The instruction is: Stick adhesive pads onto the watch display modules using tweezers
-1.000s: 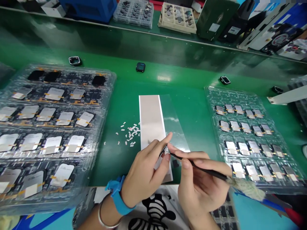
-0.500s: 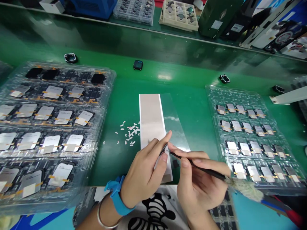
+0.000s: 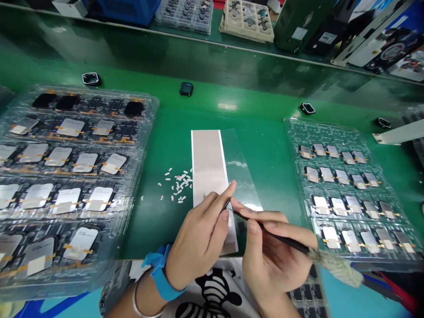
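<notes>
My left hand [image 3: 198, 234] is closed, with thumb and forefinger pinching a small dark-edged part [image 3: 226, 204] that the fingers mostly hide. My right hand [image 3: 278, 251] grips slim black tweezers [image 3: 288, 240] like a pen, their rear end wrapped in pale greenish material. The tweezers' tip meets the small part at my left fingertips. Both hands are over the lower end of a beige strip with white edges [image 3: 208, 159], which lies beside a clear film sheet [image 3: 239, 163]. Left of the strip, several tiny white scraps [image 3: 180, 183] are scattered on the green mat.
At left stands a clear tray [image 3: 150, 106] of small screen modules; at right, another clear tray [image 3: 294, 128] holds smaller silver-backed modules. Several watch cases, including a black one [image 3: 186, 88], sit along the back. A shelf [image 3: 185, 37] above carries boxes and trays.
The view has shifted very slightly. My hands, the small part and the tweezers keep nearly the same pose, with the right hand a touch further left.
</notes>
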A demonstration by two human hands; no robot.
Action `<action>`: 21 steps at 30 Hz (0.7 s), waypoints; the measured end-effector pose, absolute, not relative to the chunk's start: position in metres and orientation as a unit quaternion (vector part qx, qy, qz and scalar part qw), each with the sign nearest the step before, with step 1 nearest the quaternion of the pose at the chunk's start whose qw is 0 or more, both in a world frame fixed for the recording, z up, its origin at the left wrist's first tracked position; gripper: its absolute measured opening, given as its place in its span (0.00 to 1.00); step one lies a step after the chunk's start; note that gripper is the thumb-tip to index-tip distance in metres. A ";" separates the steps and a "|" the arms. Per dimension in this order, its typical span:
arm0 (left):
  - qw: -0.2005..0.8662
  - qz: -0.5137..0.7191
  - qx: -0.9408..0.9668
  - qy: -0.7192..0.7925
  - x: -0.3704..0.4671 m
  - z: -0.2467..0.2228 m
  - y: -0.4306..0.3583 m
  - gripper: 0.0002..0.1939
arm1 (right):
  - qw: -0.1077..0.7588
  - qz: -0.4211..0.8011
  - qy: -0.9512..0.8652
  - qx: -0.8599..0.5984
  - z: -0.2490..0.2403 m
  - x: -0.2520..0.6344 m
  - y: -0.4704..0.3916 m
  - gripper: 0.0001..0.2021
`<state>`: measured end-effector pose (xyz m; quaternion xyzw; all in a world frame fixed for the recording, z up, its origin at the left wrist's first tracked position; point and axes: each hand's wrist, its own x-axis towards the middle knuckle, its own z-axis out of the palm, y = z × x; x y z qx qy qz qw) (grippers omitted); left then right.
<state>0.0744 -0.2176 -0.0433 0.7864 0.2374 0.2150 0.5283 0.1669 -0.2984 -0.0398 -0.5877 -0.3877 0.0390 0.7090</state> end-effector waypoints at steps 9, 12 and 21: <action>0.544 0.209 0.778 0.235 0.073 -0.043 -0.219 0.25 | 0.718 0.055 -0.397 -0.569 -0.042 0.169 -0.301 0.16; 0.546 0.215 0.777 0.228 0.073 -0.044 -0.218 0.26 | 0.709 0.056 -0.404 -0.575 -0.042 0.169 -0.301 0.15; 0.546 0.211 0.778 0.229 0.074 -0.044 -0.217 0.27 | 0.711 0.036 -0.400 -0.577 -0.042 0.168 -0.297 0.17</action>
